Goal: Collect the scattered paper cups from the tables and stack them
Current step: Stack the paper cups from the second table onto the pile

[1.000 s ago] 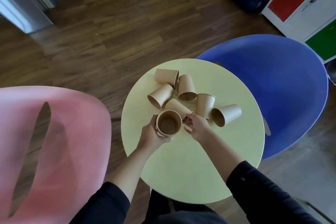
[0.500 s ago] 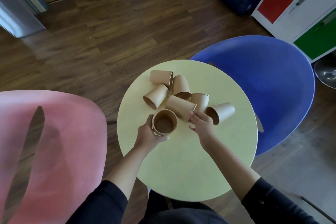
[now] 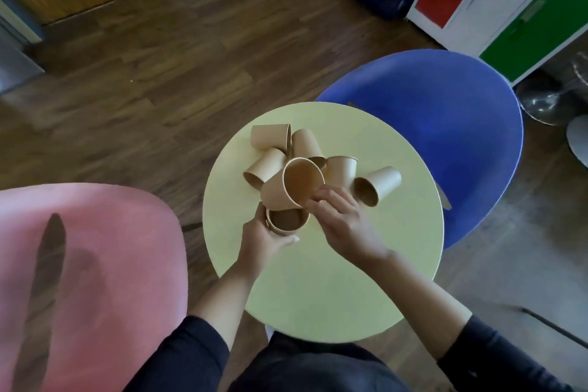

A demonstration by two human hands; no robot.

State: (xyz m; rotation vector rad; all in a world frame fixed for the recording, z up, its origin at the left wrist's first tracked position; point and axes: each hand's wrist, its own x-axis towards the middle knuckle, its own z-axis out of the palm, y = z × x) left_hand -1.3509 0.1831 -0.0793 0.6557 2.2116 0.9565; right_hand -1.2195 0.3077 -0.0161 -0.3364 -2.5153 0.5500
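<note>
Several brown paper cups lie on a round pale yellow table (image 3: 334, 289). My left hand (image 3: 259, 240) holds an upright cup (image 3: 287, 220) near the table's middle. My right hand (image 3: 342, 221) grips the rim of a second cup (image 3: 292, 186), lifted and tilted, its base just above the upright cup's mouth. Behind them lie a cup on its side at the back (image 3: 270, 136), one pointing left (image 3: 264, 169), one behind the lifted cup (image 3: 306, 144), one mouth-down (image 3: 341, 169) and one on its side at the right (image 3: 377, 185).
A pink chair (image 3: 89, 280) stands close on the left and a blue chair (image 3: 445, 137) on the right of the table. Dark wood floor lies beyond. A cabinet with red and green doors (image 3: 496, 0) is at the top right.
My right hand took hold of the cup lying beside the upright one, lifted it and tilted it over the cup in my left hand. The left hand stayed where it was.
</note>
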